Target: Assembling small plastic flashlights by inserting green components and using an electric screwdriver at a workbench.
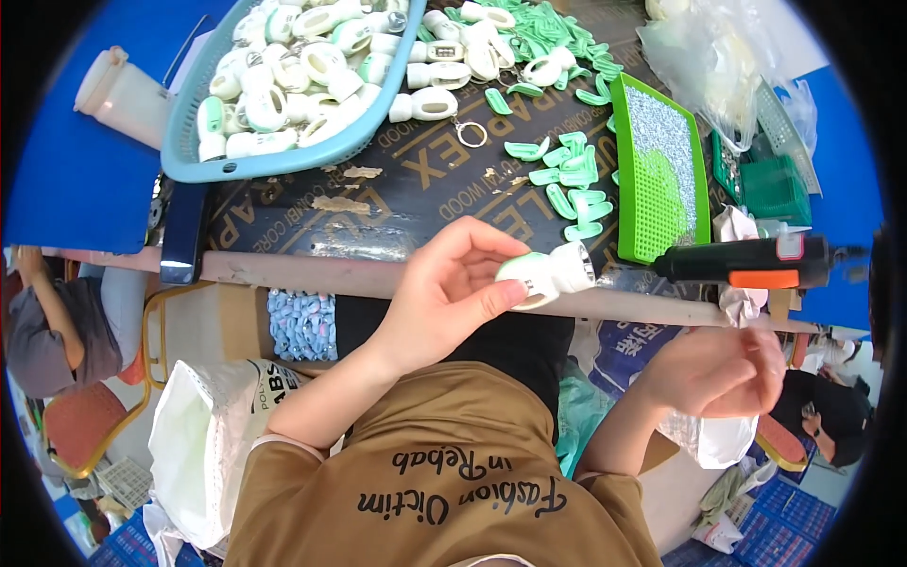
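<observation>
My left hand (460, 288) is closed around a small white flashlight (557, 274) with a green strip, just above the table's front edge. The flashlight's lens end points right, and its loop-shaped body is partly covered by my fingers. My right hand (720, 373) is in front of the table edge, its fingers loosely bent and apart, slightly blurred; I see nothing in them. Nearest to it is a black power screwdriver (756, 263) with an orange switch, lying by the table edge. Several green curved plastic pieces (576, 175) lie on the table beyond my left hand.
A blue basket (184, 156) full of white flashlights stands at the back left. On the right is a green tray (619, 170) of small silvery parts, near plastic bags (709, 57) and a dark green box (775, 189). A white sack (203, 444) stands below left. Other people sit at both sides.
</observation>
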`<state>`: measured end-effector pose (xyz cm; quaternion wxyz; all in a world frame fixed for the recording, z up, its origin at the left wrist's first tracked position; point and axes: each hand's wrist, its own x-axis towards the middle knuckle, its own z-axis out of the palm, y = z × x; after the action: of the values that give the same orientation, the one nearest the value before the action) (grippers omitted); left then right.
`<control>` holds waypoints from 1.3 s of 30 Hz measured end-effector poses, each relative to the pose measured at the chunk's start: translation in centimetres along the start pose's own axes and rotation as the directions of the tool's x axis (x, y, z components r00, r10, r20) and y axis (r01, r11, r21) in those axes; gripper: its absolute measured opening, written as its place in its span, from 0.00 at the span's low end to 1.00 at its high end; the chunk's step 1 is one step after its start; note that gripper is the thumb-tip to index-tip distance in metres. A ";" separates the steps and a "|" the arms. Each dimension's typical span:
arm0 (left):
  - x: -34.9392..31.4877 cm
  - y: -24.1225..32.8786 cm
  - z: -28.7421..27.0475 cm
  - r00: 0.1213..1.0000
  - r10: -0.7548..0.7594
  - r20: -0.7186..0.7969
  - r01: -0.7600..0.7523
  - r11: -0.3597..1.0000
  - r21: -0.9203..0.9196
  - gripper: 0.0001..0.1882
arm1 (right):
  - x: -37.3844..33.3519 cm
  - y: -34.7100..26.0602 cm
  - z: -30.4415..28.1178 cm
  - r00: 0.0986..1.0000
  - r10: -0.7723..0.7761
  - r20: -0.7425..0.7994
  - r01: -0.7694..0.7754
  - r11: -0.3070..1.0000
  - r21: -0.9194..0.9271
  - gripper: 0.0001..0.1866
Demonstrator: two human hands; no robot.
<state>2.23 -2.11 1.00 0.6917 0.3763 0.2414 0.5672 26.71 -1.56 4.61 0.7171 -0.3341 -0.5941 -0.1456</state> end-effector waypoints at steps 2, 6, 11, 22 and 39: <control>-0.2 0.4 -0.3 0.998 -0.024 0.050 0.025 1.000 -0.018 0.14 | -1.4 -3.2 1.0 0.867 0.245 0.434 -0.292 0.955 0.044 0.17; -0.8 1.0 -0.8 0.933 -0.304 0.192 0.352 0.878 -0.325 0.18 | -2.3 -4.5 4.6 0.436 0.379 0.816 -0.829 0.521 0.201 0.34; -1.0 0.7 -1.2 0.846 -0.411 0.341 0.527 0.744 -0.411 0.23 | -3.1 -4.0 5.3 0.237 0.268 0.934 -0.969 0.138 0.206 0.32; -1.4 1.9 -0.3 0.900 -0.330 0.285 0.392 0.898 -0.201 0.14 | -4.3 -4.5 6.9 0.364 0.194 0.911 -0.930 0.036 0.365 0.19; -2.3 1.7 0.1 0.908 -0.301 0.291 0.332 0.941 -0.065 0.18 | -3.4 -4.6 7.7 0.366 0.134 0.921 -0.928 0.125 0.351 0.41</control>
<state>0.73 -4.28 2.22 0.8214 0.3680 0.1678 0.4020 17.28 -0.59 3.29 0.4671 -0.1447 -0.5957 0.6372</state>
